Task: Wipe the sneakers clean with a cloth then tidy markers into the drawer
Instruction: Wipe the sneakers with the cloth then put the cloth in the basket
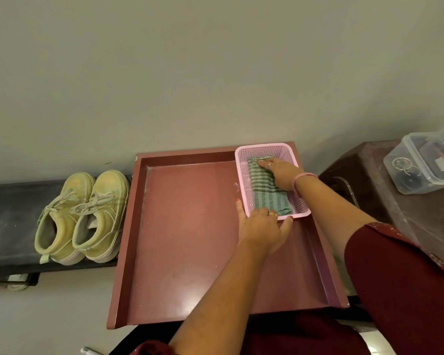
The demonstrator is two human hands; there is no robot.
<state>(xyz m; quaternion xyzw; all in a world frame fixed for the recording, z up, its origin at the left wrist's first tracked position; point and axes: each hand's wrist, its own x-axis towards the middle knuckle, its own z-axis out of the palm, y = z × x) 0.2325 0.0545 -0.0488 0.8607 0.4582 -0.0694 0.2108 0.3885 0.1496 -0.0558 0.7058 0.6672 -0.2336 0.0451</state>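
Fingers (264,163) of our right hand (280,175) lie straight, pressing flat on the folded green striped cloth (264,190) inside the pink perforated plastic basket (244,180).

Our left hand (263,226) spreads its fingers wide against the basket's near rim, touching it. We see the basket sitting in the far right corner of the reddish-brown shallow drawer (190,226). The pale yellow lace-up sneakers (85,216) stand side by side on the dark shelf (8,221), just left of the drawer.
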